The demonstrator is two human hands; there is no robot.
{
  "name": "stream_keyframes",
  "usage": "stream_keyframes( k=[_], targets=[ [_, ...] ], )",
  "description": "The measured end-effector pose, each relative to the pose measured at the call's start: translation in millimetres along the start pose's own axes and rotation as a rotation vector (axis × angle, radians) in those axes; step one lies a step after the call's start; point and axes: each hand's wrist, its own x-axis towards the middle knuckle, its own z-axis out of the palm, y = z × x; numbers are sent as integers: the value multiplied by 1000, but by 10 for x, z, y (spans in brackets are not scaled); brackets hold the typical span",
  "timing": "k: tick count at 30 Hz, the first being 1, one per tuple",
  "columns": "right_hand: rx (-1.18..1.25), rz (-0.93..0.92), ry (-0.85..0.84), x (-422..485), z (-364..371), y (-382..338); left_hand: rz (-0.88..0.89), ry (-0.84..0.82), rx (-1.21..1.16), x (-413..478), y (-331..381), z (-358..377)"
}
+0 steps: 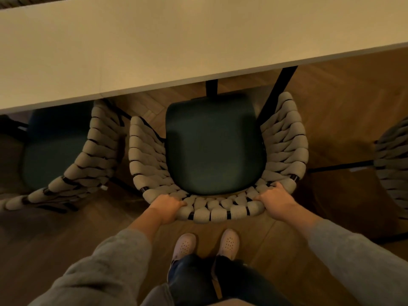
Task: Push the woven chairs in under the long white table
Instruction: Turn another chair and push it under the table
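Observation:
A woven chair (220, 212) with a beige rope back and a dark green seat stands right in front of me, its seat front just at the edge of the long white table (154, 47). My left hand (164, 206) grips the top of the chair's back on the left. My right hand (276, 202) grips the same back on the right. A second woven chair (88, 168) stands to the left, its seat partly under the table and its back turned at an angle.
A third woven chair (393, 160) shows at the right edge, away from the table. Black table legs (278, 89) come down behind the middle chair's seat. My feet (205, 244) stand on wooden floor just behind the chair.

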Motion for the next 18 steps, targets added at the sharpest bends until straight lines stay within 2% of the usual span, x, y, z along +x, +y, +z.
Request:
stream_keyframes(
  k=[9, 18],
  targets=[
    [-84, -29, -40, 197, 117, 795, 21, 28, -56, 398, 486, -315],
    [-114, -8, 6, 540, -178, 980, -8, -12, 10, 735, 248, -656]
  ],
)
